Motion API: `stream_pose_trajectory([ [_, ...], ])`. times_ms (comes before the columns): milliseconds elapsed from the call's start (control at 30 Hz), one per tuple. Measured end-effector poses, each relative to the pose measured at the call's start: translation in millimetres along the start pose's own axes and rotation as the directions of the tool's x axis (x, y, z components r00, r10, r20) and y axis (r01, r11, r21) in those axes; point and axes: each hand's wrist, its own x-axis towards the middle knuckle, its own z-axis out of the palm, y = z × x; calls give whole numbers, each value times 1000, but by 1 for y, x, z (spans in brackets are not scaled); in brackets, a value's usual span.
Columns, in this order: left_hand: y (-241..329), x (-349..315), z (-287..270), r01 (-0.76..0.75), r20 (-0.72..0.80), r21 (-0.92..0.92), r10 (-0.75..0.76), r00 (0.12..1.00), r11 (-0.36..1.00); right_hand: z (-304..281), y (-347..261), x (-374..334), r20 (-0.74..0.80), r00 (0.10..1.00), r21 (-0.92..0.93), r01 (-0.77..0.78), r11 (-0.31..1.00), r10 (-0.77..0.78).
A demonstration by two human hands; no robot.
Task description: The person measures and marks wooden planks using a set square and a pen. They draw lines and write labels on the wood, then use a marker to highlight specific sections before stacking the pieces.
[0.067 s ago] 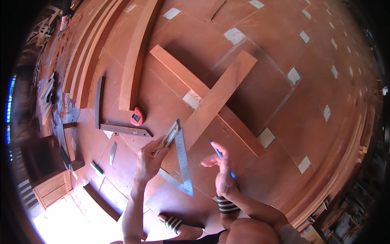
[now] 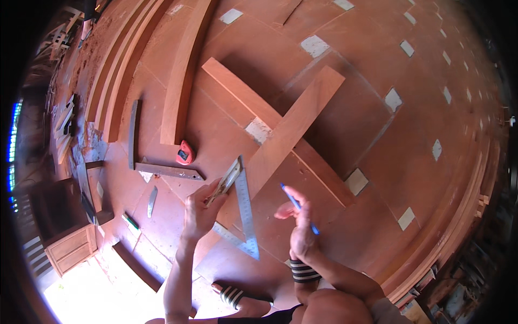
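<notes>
Centre of frame: upper timber (image 2: 297,127) laid across lower timber (image 2: 240,89) — upper right to lower left over upper left to lower right. Below the crossing: set square (image 2: 247,213), with left hand (image 2: 202,210) at its left side; contact with upper timber not discernible. Right of set square: right hand (image 2: 301,218), with pen (image 2: 291,197) across the fingers. Upper left of frame: three long timbers (image 2: 112,92), side by side; to their right, single long timber (image 2: 175,102). Just below its lower end: tape measure (image 2: 185,153). Left of and below tape measure: L-shaped square (image 2: 170,171). Right rim of frame — row of boards (image 2: 448,232).
</notes>
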Motion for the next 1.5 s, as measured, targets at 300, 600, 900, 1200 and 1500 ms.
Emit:
stream_pose_trajectory([
  [300, 10, 13, 7, -49, -31, 31, 50, 998, 998, -3, -39, 51, -38, 982, -172, 175, 969, -184],
  [600, 18, 21, 12, -80, -42, 45, 82, 996, 996, 21, -42, 90, 82, 925, -296, 379, 877, -371],
  [900, 16, 23, 11, -89, -33, 49, 90, 995, 995, 24, -37, 91, 120, 914, -359, 404, 842, -387],
  [1200, 17, 24, 10, -50, -19, 47, 51, 998, 998, 23, -37, 89, 156, 914, -354, 405, 843, -374],
  [1500, 16, 24, 11, -66, -33, 54, 68, 997, 996, 24, -36, 90, 128, 915, -367, 402, 839, -382],
])
